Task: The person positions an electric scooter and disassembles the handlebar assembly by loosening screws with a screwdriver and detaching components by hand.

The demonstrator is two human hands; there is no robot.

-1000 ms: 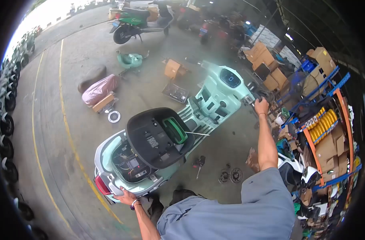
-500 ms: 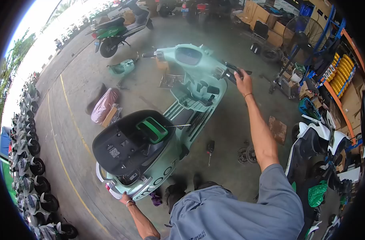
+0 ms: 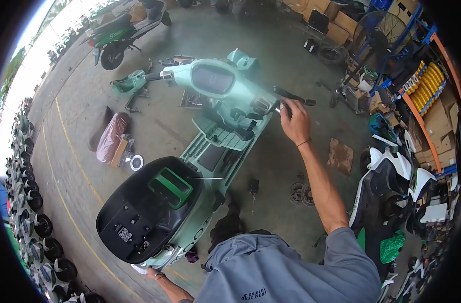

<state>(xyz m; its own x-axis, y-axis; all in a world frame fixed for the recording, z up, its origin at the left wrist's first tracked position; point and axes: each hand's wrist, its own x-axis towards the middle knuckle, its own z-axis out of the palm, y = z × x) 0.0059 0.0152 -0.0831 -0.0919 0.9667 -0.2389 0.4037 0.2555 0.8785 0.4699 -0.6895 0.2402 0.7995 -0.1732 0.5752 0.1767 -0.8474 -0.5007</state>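
The scooter (image 3: 202, 204) stands on the floor (image 3: 276, 222), spanning the space between the two hands: the left hand (image 3: 151, 273) is at its tail (image 3: 139, 267), the right hand (image 3: 295, 122) at the near end of the handlebar (image 3: 262, 103). Such a spread hold, one hand at either extremity, presumably steadies the body and governs the front. The right fingers are bent, apparently closed around the grip, with the lever (image 3: 297, 97) showing just beyond them; the palm covers the grip itself. The left fingers pass out of sight at the tail, so how far they close cannot be told. Just ahead of the left hand, a black panel (image 3: 144, 214) conceals whatever lies beneath. A drill (image 3: 253, 188) is on the floor between the arms, perhaps left there for easy reach. The display (image 3: 213, 81), left of the right hand, is too hazy to read.
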